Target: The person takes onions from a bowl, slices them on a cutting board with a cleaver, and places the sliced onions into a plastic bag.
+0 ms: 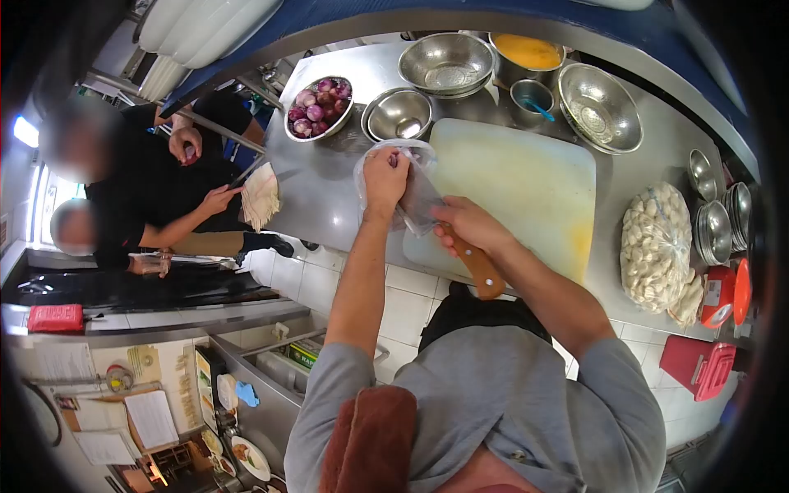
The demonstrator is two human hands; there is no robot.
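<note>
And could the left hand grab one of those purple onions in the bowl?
Probably yes. The purple onions sit in an uncovered bowl near the left hand, and nothing seems to block the way. That hand looks busy at the plastic bag, though, so it might have to leave that first.

Brown-handled knife (478, 269) aslant near a small, mostly hidden purplish piece (394, 160)

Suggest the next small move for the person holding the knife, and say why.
Perhaps angle the knife away from the left hand: its blade looks close to that hand at the plastic bag, while the right hand grips the handle.
</note>
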